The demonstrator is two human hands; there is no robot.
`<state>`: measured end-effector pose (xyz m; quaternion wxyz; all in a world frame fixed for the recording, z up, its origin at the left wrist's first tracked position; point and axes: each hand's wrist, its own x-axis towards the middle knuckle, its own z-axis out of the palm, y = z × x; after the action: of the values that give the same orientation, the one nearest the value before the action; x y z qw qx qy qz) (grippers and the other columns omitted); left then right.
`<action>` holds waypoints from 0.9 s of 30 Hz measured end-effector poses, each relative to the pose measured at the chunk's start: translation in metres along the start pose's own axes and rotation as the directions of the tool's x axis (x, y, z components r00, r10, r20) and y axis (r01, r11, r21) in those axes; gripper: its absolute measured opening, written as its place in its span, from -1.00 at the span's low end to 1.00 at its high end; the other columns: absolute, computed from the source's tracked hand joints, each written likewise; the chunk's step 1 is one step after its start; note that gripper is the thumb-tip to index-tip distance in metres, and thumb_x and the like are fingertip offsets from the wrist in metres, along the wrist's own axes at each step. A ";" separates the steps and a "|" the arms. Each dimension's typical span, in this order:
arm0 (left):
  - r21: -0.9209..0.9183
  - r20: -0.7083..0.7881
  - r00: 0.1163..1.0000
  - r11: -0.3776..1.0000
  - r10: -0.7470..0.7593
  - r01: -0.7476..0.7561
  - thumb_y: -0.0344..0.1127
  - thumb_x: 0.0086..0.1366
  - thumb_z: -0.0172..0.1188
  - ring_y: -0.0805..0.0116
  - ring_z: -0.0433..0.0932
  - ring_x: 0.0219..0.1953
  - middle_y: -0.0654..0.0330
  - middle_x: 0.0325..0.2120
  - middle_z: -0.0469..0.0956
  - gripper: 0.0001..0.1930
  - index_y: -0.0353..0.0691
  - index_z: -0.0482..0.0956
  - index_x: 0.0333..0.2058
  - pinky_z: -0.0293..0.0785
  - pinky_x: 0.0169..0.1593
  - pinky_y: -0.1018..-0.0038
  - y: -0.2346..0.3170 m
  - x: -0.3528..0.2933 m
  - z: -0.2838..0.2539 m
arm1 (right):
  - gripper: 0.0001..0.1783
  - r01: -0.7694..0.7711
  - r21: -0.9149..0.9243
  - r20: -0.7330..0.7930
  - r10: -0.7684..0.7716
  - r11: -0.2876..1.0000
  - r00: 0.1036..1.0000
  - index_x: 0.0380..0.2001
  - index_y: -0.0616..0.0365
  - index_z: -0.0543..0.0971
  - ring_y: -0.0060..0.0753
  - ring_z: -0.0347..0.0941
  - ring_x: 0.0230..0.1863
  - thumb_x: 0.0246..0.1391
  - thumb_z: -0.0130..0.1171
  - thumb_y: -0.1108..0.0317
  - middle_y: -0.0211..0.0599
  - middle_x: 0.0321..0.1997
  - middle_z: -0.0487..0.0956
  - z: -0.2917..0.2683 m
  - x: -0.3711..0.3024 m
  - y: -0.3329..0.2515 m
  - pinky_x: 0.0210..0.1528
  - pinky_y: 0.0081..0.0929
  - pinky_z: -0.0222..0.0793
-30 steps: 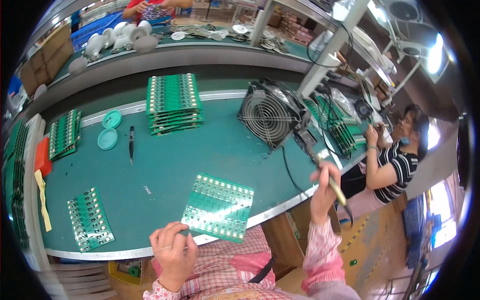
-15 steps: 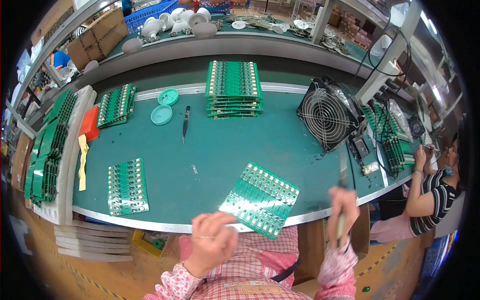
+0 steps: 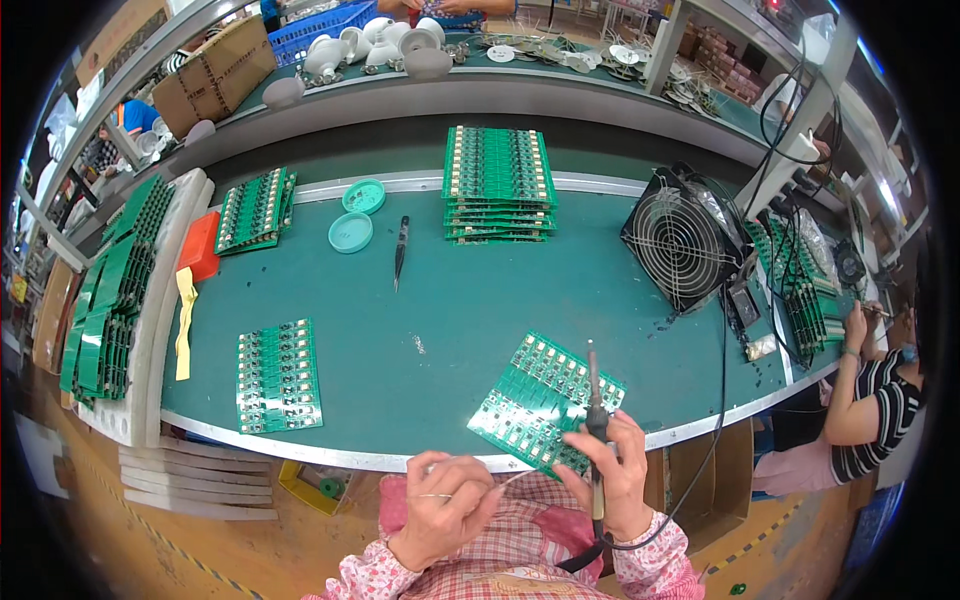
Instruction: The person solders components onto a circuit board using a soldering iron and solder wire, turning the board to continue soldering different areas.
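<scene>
My right hand (image 3: 622, 472) is closed around a soldering iron (image 3: 596, 418), whose metal tip points up and away from me. The iron crosses in front of the right part of a green circuit board panel (image 3: 528, 398), which lies at an angle on the bench's near edge. My left hand (image 3: 448, 508) is closed in a pinch just left of the panel's near corner. From its fingertips a thin silvery solder wire (image 3: 516, 477) sticks out toward the panel. A second circuit board panel (image 3: 278, 376) lies flat farther left.
A stack of panels (image 3: 498, 185), tweezers (image 3: 401, 255) and a round turquoise tin (image 3: 350, 232) stand at the back. A black fan (image 3: 678, 240) is at right, near the iron's cable (image 3: 722, 400). More boards (image 3: 118, 290) fill a foam tray at left. A co-worker sits far right.
My right hand has brought the soldering iron leftward, from beside the panel to in front of it. My left hand has moved slightly toward the panel's near corner. The whole view has shifted a little.
</scene>
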<state>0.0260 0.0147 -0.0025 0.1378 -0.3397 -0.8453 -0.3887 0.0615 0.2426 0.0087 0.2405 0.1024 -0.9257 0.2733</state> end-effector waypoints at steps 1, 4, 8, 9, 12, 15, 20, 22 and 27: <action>-0.001 -0.002 1.000 1.000 -0.001 0.001 -0.36 0.06 0.39 0.37 0.58 -0.21 0.33 -0.34 0.58 -0.82 -0.13 0.51 -0.47 0.27 0.01 0.28 -0.002 0.000 0.001 | -0.52 -0.101 -0.013 -0.055 0.100 0.995 0.993 -0.14 -0.03 0.64 -0.14 0.43 -0.12 -0.25 0.50 0.31 -0.27 -0.24 0.44 0.004 0.000 -0.002 0.17 0.02 0.33; -0.024 -0.104 0.993 0.998 -0.055 0.053 -0.47 0.09 0.30 0.28 0.63 -0.16 0.28 -0.29 0.62 -0.82 -0.15 0.44 -0.54 0.31 0.00 0.25 -0.009 0.003 0.004 | -0.44 -0.094 -0.057 -0.011 0.094 0.994 0.996 -0.03 -0.01 0.59 -0.13 0.43 -0.09 -0.20 0.49 0.29 -0.24 -0.19 0.47 0.012 0.000 -0.005 0.22 0.02 0.26; -0.013 -0.102 0.992 0.997 -0.077 0.076 -0.49 0.11 0.26 0.23 0.62 -0.09 0.20 -0.22 0.63 -0.82 -0.19 0.42 -0.58 0.33 0.01 0.24 -0.007 0.009 0.004 | -0.41 -0.097 -0.043 0.010 0.098 0.994 0.995 0.01 0.03 0.57 -0.16 0.43 -0.07 -0.18 0.48 0.28 -0.21 -0.13 0.49 0.012 0.006 -0.009 0.25 0.00 0.20; 0.001 -0.100 0.992 0.997 -0.077 0.078 -0.50 0.11 0.25 0.22 0.62 -0.08 0.18 -0.20 0.62 -0.82 -0.19 0.42 -0.59 0.33 0.01 0.24 -0.008 0.010 0.005 | -0.41 -0.095 -0.047 0.013 0.095 0.994 0.995 0.01 0.03 0.57 -0.16 0.43 -0.07 -0.18 0.48 0.28 -0.21 -0.13 0.49 0.010 0.009 -0.010 0.25 0.00 0.20; -0.003 -0.093 0.993 0.997 -0.076 0.076 -0.50 0.10 0.24 0.22 0.61 -0.05 0.18 -0.17 0.62 -0.83 -0.20 0.43 -0.58 0.34 0.02 0.23 -0.008 0.012 0.004 | -0.42 -0.046 -0.095 -0.048 0.042 0.994 0.998 -0.01 0.10 0.56 -0.21 0.47 -0.17 -0.17 0.48 0.30 -0.24 -0.24 0.54 0.003 0.010 -0.015 0.11 -0.14 0.35; -0.003 -0.103 0.992 0.997 -0.074 0.074 -0.51 0.09 0.24 0.22 0.60 -0.05 0.18 -0.17 0.62 -0.85 -0.21 0.43 -0.57 0.35 0.03 0.23 -0.011 0.013 0.006 | -0.56 -0.098 0.101 -0.063 0.104 0.990 0.993 -0.11 0.16 0.59 -0.31 0.51 -0.39 -0.13 0.44 0.39 -0.31 -0.43 0.58 -0.005 0.002 -0.017 -0.22 -0.38 0.48; -0.009 -0.086 0.994 0.998 -0.065 0.064 -0.51 0.07 0.24 0.22 0.59 -0.03 0.18 -0.17 0.62 -0.88 -0.23 0.46 -0.53 0.35 0.04 0.23 -0.016 0.010 0.008 | -0.81 0.054 0.331 -0.155 -0.002 0.942 0.988 -0.33 0.21 0.61 -0.43 0.47 -0.68 -0.10 0.33 0.52 -0.34 -0.59 0.59 -0.001 0.004 -0.025 -0.63 -0.55 0.34; -0.016 -0.084 0.995 0.998 -0.061 0.060 -0.51 0.07 0.24 0.22 0.59 -0.02 0.17 -0.17 0.62 -0.89 -0.23 0.47 -0.52 0.35 0.05 0.23 -0.015 0.010 0.008 | -0.85 0.088 0.395 -0.108 -0.049 0.915 0.993 -0.36 0.24 0.58 -0.43 0.47 -0.70 -0.06 0.30 0.50 -0.31 -0.61 0.59 -0.004 0.008 -0.026 -0.66 -0.54 0.34; -0.005 -0.088 0.995 0.999 -0.045 0.045 -0.50 0.05 0.25 0.21 0.58 -0.01 0.17 -0.18 0.61 -0.89 -0.24 0.48 -0.47 0.37 0.04 0.24 -0.019 0.008 0.011 | -0.81 0.133 0.347 -0.090 -0.108 0.928 0.990 -0.33 0.24 0.56 -0.42 0.49 -0.69 -0.09 0.29 0.52 -0.32 -0.62 0.58 0.004 0.014 -0.032 -0.65 -0.53 0.37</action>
<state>0.0077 0.0180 -0.0163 0.1656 -0.3033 -0.8453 -0.4075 0.0584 0.2135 0.0273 0.2666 0.1910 -0.8449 0.4225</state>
